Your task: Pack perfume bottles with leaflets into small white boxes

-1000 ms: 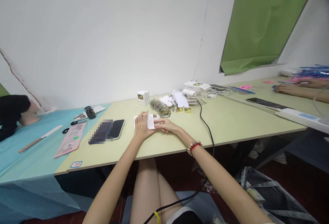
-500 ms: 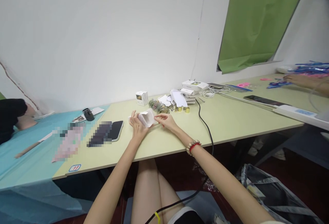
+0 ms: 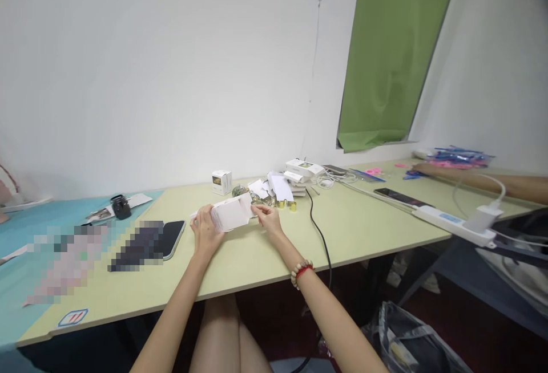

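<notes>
A white cardboard box (image 3: pixel 232 215) is held just above the table, its long side facing me and a flap standing out at its right end. My left hand (image 3: pixel 207 234) is closed round the left end of the box. At the right end, the fingers of my right hand (image 3: pixel 269 220) pinch the box's flap. Behind the box lie greenish and gold coiled items (image 3: pixel 240 191), partly hidden by it. Small gold cylinders (image 3: pixel 293 206) stand just beyond my right hand.
A small white box (image 3: pixel 222 182) stands near the wall. Flattened white cartons (image 3: pixel 281 186) are piled behind my right hand. A phone (image 3: pixel 173 239) lies to the left. The black cable (image 3: pixel 319 224) drops over the table edge; a power strip (image 3: pixel 454 223) and another person's arm (image 3: pixel 471 180) are on the right.
The box has turned: its open end faced me before, and now its long side does. Both hands stay on it. My view has swung to the right.
</notes>
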`<state>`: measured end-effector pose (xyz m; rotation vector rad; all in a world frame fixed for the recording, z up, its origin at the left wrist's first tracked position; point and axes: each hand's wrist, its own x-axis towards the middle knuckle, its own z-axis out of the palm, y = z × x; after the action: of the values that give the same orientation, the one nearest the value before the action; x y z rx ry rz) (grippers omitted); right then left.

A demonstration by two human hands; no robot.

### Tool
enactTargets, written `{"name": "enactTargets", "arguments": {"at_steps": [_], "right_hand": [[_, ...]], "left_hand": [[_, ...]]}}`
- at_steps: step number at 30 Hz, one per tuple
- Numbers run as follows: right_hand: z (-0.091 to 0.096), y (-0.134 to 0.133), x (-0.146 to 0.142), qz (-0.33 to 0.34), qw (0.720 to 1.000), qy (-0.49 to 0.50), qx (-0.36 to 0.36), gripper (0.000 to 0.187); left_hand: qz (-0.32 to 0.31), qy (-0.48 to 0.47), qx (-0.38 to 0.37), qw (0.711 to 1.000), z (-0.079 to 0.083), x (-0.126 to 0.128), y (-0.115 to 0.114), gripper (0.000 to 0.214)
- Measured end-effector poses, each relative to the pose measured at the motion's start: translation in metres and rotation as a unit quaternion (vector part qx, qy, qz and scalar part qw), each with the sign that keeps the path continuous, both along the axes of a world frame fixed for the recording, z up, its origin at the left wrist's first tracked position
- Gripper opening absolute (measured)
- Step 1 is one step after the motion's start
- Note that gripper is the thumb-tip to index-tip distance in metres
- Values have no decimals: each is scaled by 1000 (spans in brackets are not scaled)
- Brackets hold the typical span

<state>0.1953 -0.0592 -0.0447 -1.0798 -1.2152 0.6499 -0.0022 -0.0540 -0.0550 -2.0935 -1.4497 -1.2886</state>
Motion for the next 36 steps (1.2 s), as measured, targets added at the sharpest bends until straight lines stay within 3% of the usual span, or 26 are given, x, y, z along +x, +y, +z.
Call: {"name": "enactTargets", "arguments": {"at_steps": [7,11,14,19,22,26,30,36], "right_hand": [[-1,2,7,-94,993,60,31,43],[1,3,21,-139,983,112,50,46],[2,3,27,-154,976,140,68,36],[4,3,26,-140,975,155,80,27],[15,8,27,-135,976,156,75,23],[51,34,38,-153,977,147,35,16],[83,68,49,-168,976,124,-59,15],[79,86,53,-107,974,66,-189,31]], "left_hand": [[12,6,11,1000,-3,-1,-2,60],[48,-85,44,994,-2,-8,-2,69],[61,-145,60,986,0,-14,-3,78],[-4,-138,42,990,1,-15,-4,76],[-40,-128,28,991,1,-12,-5,72],[-70,-128,5,989,3,-11,-8,68],[-89,-140,-16,986,5,-12,-10,67],[-122,-133,-31,983,5,-11,-8,67]]}}
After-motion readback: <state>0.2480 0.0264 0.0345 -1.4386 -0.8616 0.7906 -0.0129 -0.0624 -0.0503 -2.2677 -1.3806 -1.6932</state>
